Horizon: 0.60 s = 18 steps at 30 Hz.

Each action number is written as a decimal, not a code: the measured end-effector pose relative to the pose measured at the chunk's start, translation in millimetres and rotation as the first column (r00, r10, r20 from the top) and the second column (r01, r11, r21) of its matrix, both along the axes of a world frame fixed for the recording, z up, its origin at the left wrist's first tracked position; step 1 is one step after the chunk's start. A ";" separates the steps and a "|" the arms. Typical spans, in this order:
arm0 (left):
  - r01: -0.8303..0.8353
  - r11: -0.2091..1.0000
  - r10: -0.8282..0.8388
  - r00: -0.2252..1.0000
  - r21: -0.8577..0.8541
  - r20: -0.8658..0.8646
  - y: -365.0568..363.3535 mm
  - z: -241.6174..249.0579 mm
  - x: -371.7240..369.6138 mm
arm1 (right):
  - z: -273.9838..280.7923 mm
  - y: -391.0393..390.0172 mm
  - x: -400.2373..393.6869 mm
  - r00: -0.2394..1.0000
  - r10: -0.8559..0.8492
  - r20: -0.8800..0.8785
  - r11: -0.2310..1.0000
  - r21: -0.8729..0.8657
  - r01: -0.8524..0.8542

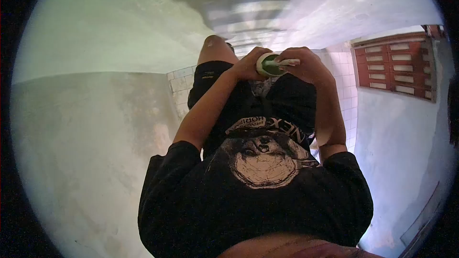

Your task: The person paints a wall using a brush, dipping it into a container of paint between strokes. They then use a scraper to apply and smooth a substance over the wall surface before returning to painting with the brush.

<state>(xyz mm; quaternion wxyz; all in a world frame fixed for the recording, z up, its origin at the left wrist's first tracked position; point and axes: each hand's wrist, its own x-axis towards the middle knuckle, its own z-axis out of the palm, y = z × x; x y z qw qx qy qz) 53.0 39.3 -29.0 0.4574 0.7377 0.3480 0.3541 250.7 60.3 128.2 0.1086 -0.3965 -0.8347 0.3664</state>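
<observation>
My left hand is wrapped around the side of a small round cup-like container with a pale rim and green inside. My right hand is closed on a whitish stick-like thing, which lies across the container's mouth with one end over the green. Both hands are close together above my lap, in front of my black shorts. My right fingertips come right up to the container's rim. How deep the container is stays hidden behind my hands.
My bare knee is raised just beyond my left hand. Pale plastered walls surround me, with white tiles low down. A red louvred window is set in the wall at the right. Striped light and a shadow fall ahead.
</observation>
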 end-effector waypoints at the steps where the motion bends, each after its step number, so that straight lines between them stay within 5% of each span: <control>1: -0.018 1.000 0.019 1.000 0.023 -0.018 0.4 0.4 -0.1 | -1.5 -1.2 0.3 1.000 0.026 -0.011 1.000 -0.004 -0.026; 2: -0.029 0.987 0.032 0.999 0.158 -0.020 3.3 -0.3 0.4 | -3.4 -2.6 -0.6 0.999 -0.022 -0.027 0.999 -0.031 0.021; 5: -0.021 0.999 0.018 0.993 0.029 0.116 3.8 -4.2 -2.2 | -9.0 -9.6 -5.1 0.997 -0.026 -0.072 1.000 -0.007 0.025; 9: -0.031 0.998 0.027 0.998 0.059 0.064 4.6 1.4 -3.6 | -14.1 -9.2 0.3 0.985 -0.071 -0.159 0.997 -0.017 0.069; 18: -0.025 0.999 0.027 0.999 -0.037 0.042 2.7 2.1 2.9 | -5.1 -18.7 -2.7 0.981 -0.192 0.014 0.981 0.007 0.192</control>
